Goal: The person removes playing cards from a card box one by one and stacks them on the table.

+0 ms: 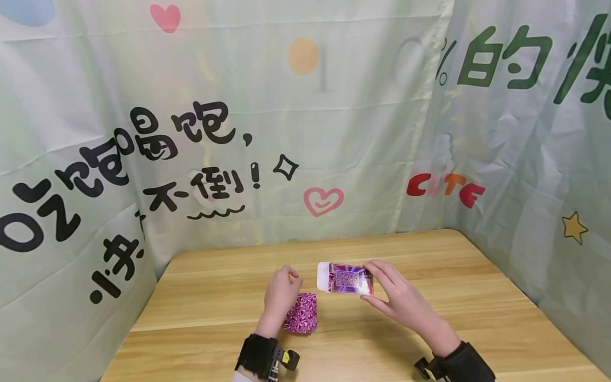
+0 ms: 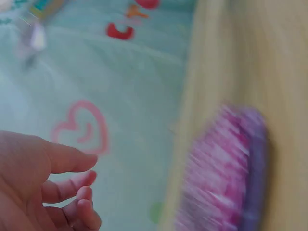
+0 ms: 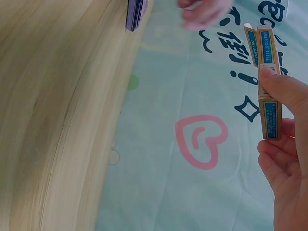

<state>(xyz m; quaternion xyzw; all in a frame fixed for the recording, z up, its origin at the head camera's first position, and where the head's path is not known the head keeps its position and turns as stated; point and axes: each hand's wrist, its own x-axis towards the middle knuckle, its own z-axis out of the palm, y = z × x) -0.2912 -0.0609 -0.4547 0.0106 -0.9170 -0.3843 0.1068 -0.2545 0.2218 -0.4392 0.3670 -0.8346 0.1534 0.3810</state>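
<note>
My right hand (image 1: 404,300) holds a small purple card box (image 1: 352,279) by its right end, raised over the table. Its white flap (image 1: 323,277) stands out at the left end. The right wrist view shows the box (image 3: 271,118) edge-on, thumb on one side and fingers on the other. Nothing is in my left hand (image 1: 280,293), whose fingers are loosely bent beside a stack of cards (image 1: 303,314) with pink-purple patterned backs. The left wrist view shows that stack (image 2: 216,178) blurred, apart from the thumb and fingers.
A wooden table (image 1: 215,339) lies under both hands. Printed cloth curtains (image 1: 267,132) with lettering, hearts and a star hang behind it and along both sides. Each wrist wears a black strap with a small camera, like the left strap (image 1: 258,354).
</note>
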